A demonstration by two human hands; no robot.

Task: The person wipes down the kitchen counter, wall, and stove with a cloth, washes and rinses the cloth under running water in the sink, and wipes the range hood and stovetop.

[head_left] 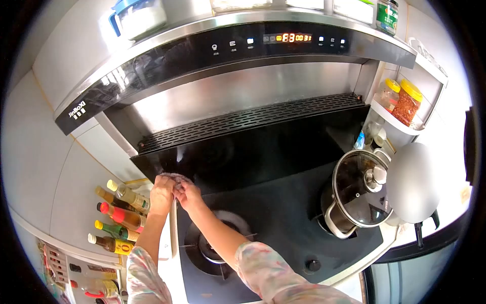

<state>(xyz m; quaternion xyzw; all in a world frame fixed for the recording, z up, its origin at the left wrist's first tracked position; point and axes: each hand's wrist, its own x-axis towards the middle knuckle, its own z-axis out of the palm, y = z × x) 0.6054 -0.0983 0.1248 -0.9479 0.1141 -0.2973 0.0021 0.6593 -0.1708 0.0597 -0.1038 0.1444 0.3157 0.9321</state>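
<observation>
Both my hands are together at the left end of the black panel [263, 147] behind the stove. My left hand [162, 193] is closed on a greyish-pink cloth [175, 177], its fingers bent round the near side. Beside it, my right hand [188, 195] pinches the same cloth. The cloth lies against the lower left part of the panel, and much of it is hidden by my fingers. Below my right forearm sits the left gas burner [215, 243] on the black stove top [273, 228].
A lidded pot [359, 192] stands on the right burner. Several bottles [121, 215] crowd the left side. The range hood [243, 43] hangs above the panel. Jars [406, 104] stand on a right shelf, and a rounded silvery object [414, 182] is beside the pot.
</observation>
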